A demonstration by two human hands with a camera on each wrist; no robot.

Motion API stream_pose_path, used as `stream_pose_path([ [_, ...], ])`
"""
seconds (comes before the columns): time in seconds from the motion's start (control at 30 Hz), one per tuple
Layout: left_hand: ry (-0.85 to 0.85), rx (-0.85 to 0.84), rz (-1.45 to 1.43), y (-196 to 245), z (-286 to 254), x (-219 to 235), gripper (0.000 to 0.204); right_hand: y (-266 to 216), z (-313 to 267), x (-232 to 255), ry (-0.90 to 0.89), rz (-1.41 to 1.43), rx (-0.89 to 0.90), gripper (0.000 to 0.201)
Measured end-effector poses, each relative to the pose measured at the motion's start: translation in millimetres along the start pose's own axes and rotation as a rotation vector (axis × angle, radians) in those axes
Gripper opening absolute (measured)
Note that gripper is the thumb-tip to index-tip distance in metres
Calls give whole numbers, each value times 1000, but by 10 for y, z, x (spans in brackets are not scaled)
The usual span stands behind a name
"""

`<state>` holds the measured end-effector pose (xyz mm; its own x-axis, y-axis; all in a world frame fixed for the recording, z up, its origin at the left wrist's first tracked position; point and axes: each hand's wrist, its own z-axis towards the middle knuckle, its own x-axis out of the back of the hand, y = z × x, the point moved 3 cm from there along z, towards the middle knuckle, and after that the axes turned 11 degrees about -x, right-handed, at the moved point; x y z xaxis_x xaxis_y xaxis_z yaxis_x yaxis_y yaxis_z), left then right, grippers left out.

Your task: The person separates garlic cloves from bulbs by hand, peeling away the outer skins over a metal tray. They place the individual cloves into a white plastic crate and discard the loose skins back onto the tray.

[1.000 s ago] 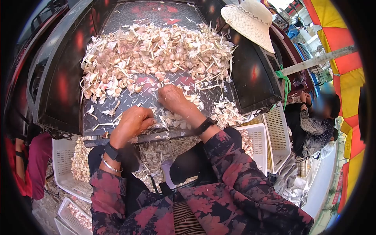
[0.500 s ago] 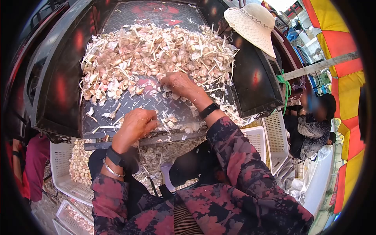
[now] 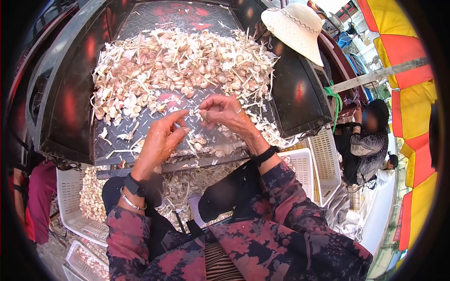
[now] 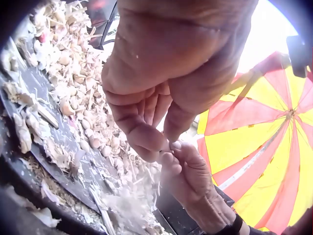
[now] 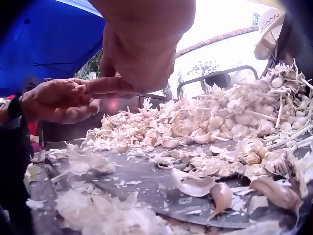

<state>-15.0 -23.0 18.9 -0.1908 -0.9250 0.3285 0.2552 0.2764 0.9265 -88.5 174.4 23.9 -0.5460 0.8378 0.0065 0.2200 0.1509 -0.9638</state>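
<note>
Both hands meet over the near part of the metal bed (image 3: 154, 125), in front of a heap of loose garlic cloves (image 3: 164, 70). With thumb and fingers the right hand (image 3: 225, 114) pinches a small pale piece, apparently a garlic clove, mostly hidden by the fingertips. From the left, the left hand (image 3: 161, 140) reaches its index finger to the right fingertips, its thumb lower down. In the left wrist view the fingertips of both hands come together; I cannot tell whether the left fingers grip the piece too. Loose cloves (image 5: 222, 198) and papery skins (image 5: 98, 159) lie under the hands.
Dark side walls (image 3: 300, 98) flank the bed; a straw hat (image 3: 295, 28) hangs on the right one. White plastic crates stand at both sides, the left crate (image 3: 68, 206) holding cloves. Skins cover the ground between the knees. Another person (image 3: 368, 145) sits at right.
The right hand went forward to the heap's near edge, then came back and turned toward the left hand. The left hand's index finger and thumb have spread and now reach toward the right fingertips.
</note>
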Motion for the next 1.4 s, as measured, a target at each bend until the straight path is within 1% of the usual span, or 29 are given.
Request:
stream_pose_path([
  [0.03,15,21,-115,33,9,-22,36,33,-7,-59,-52,68,44,21],
  [0.1,85,30,-354,67,11,-76,33,23,-75,-194,-97,143,23,20],
  [0.13,87,32,-351,88,4,-77,33,27,-102,-259,-137,215,2,20],
  [0.2,119,143,-352,99,-11,-58,31,76,-130,-350,-143,267,-9,23],
  [0.23,170,66,-328,48,-4,-76,27,41,-174,-408,-125,272,-2,24],
  [0.3,173,65,-307,38,-32,-107,26,24,-227,-432,-119,233,21,30],
  [0.4,212,48,-329,34,-63,-196,23,57,-362,-500,-100,260,8,30],
  [0.47,88,45,-330,31,-84,-275,22,161,-461,-402,-99,244,-4,30],
  [0.5,29,116,-389,55,-104,-315,22,177,-526,-357,-65,231,-30,30],
  [0.53,31,114,-390,104,-99,-325,22,184,-596,-317,-31,216,-57,30],
  [0.6,-48,145,-459,177,-95,-376,22,142,-775,-278,-4,185,-113,28],
  [0.67,-80,154,-488,158,-97,-406,23,97,-950,-220,99,224,-157,25],
  [0.7,-89,155,-448,164,-100,-402,23,75,-1062,-138,185,200,-151,23],
  [0.77,-100,151,-413,152,-96,-382,23,69,-1232,6,252,191,-121,21],
  [0.8,-80,151,-401,106,-96,-342,23,258,-1592,443,454,120,-131,20],
  [0.87,-67,146,-392,65,-87,-270,24,555,-2088,919,652,63,-189,21],
  [0.9,-11,167,-431,64,-78,-223,24,689,-2353,1072,733,-61,-296,20],
  [0.93,43,189,-470,75,-74,-189,24,988,-2619,1305,700,-271,-417,24],
  [0.97,67,199,-486,114,-58,-153,23,1092,-2819,1386,634,-739,-670,30],
  [1.0,70,196,-487,109,-47,-141,23,998,-2819,1280,553,-1226,-466,34],
  [1.07,108,208,-502,82,-46,-128,23,1021,-2716,1293,725,-605,-487,28],
  [1.17,94,206,-474,48,-43,-122,22,564,-1844,1078,669,-372,-236,21],
  [1.2,85,193,-466,32,-37,-123,22,420,-1458,957,610,-394,-61,20],
  [1.23,88,192,-466,23,-26,-114,22,158,-1102,759,589,-536,27,21],
  [1.27,94,209,-461,9,-17,-92,22,8,-748,640,492,-623,98,23],
  [1.3,100,228,-455,-7,-16,-68,21,-31,-367,550,435,-614,179,26],
  [1.33,106,233,-453,-16,-16,-48,21,-35,-13,501,406,-564,192,28],
  [1.37,123,240,-454,-23,-13,-23,21,-88,280,457,414,-758,136,31],
  [1.4,140,245,-453,-33,-4,8,21,-32,561,452,430,-819,136,32],
])
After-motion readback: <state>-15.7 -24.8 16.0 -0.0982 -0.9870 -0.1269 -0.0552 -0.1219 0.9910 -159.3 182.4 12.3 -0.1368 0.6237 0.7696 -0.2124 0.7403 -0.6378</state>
